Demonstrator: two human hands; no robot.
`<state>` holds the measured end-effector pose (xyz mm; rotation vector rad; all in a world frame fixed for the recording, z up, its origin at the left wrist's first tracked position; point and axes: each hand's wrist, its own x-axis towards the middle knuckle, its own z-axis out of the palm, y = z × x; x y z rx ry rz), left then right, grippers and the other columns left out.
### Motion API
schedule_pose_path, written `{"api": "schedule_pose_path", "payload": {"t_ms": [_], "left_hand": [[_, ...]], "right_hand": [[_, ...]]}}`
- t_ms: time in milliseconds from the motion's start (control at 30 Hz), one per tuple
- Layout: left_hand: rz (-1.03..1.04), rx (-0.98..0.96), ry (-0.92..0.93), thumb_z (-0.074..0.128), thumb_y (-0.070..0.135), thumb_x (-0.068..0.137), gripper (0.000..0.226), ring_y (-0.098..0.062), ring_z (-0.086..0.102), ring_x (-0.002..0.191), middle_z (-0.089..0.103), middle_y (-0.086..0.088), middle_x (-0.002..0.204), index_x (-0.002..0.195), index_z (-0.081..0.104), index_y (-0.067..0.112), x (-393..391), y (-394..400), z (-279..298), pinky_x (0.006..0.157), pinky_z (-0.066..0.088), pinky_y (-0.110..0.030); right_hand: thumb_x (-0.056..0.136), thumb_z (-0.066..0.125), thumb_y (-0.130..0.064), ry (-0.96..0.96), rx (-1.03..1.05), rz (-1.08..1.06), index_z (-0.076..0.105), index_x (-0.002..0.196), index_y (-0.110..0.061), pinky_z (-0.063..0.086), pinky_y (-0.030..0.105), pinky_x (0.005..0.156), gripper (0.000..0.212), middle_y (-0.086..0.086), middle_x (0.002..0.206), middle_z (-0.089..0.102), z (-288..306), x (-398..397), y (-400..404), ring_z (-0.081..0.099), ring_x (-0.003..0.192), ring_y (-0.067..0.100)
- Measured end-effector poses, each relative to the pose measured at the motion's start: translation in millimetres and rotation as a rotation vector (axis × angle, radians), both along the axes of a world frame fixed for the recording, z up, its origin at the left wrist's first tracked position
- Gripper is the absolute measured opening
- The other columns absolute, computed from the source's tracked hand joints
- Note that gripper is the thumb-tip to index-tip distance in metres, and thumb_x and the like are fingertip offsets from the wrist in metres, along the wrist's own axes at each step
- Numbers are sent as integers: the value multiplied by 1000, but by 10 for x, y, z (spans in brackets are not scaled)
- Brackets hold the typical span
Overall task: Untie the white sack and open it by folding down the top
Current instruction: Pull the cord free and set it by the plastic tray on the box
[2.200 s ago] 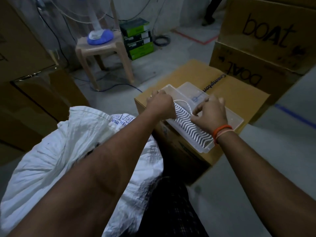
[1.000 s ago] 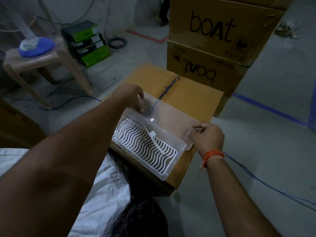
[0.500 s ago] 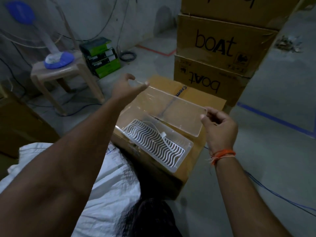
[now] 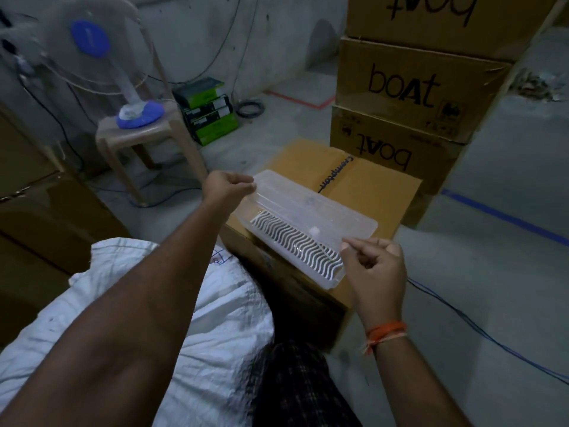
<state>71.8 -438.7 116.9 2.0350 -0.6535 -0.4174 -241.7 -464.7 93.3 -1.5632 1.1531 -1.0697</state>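
The white woven sack [image 4: 212,343] lies at the lower left, partly hidden under my left forearm; its top is not visible. Neither hand touches it. My left hand [image 4: 229,187] pinches the far corner of a clear plastic lid [image 4: 295,208]. My right hand [image 4: 372,263], with an orange thread at the wrist, pinches the lid's near corner. The lid hangs just over a clear plastic box [image 4: 363,228] holding a white wavy insert [image 4: 295,241]. That box rests on a brown carton [image 4: 378,186] in front of me.
Stacked "boat" cartons [image 4: 412,97] rise at the back right. A plastic stool [image 4: 147,134] carries a fan [image 4: 89,38], with green boxes [image 4: 212,115] behind it. Brown cartons [image 4: 46,217] stand at the left. A blue cable [image 4: 480,331] runs across the floor on the right.
Both hands lifted the clear lid off the box, and it now sits lower and closer over the box. The view has swung up and left, showing more of the sack.
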Motion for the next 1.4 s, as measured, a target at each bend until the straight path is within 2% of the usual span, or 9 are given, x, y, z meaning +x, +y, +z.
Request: {"api": "schedule_pose_path", "payload": {"t_ms": [200,400,600,767,867,967,1100,1300,1400], "left_hand": [[-81,85,-105,81,13,96,31,-25,76,106,81,-17,120,126,81,7,12,156,-148,96,56,-31],[-91,99,-99,79,14,96,29,-27,77,114,82,-13,118,125,82,12,14,236,-309,105,58,-42],[-77,70,-51,79,12,96,28,-29,75,120,80,-14,125,125,81,14,-2,255,-345,112,58,-46],[-44,47,-30,81,16,96,24,-35,74,123,80,-16,124,120,83,18,2,292,-381,109,57,-48],[-38,8,12,82,17,95,20,-42,72,126,79,-22,126,113,84,27,24,324,-432,111,57,-54],[-39,-13,42,82,16,96,18,-42,74,121,78,-26,125,112,86,24,34,353,-463,105,60,-51],[-40,-45,115,81,13,97,21,-16,66,80,76,-8,92,95,83,33,66,377,-493,87,54,-33],[-20,-61,206,76,4,100,22,-16,66,83,74,-6,92,122,81,7,120,377,-514,87,55,-29],[-22,-55,185,73,4,101,18,-5,66,68,72,-2,87,118,80,10,174,346,-501,62,49,-14]], "right_hand": [[88,77,-11,112,-12,-41,81,101,-12,46,-3,69,13,4,112,51,-124,66,238,61,71,9],[87,79,-19,249,-87,-44,80,103,-17,56,24,77,16,-2,111,51,-176,66,312,61,76,13],[87,79,-24,342,-80,-26,78,100,-24,59,28,73,13,-5,114,49,-237,18,350,57,70,5],[87,81,-25,142,69,-19,78,94,-29,60,28,78,10,-3,108,60,-394,-2,312,64,74,6],[86,81,-24,75,117,-38,79,89,-29,59,23,72,6,3,103,71,-476,-24,262,68,77,2],[85,82,-24,50,164,-58,79,84,-29,55,19,67,5,6,96,75,-533,-33,178,71,74,7],[83,83,-25,26,194,-46,79,82,-29,62,30,72,5,3,95,77,-557,-41,90,73,75,12],[84,83,-23,-5,210,-12,79,82,-28,63,35,75,7,5,96,76,-571,-48,77,74,77,15],[85,82,-25,-23,219,-23,79,84,-29,63,35,75,5,9,96,74,-567,-27,49,71,77,17]]}}
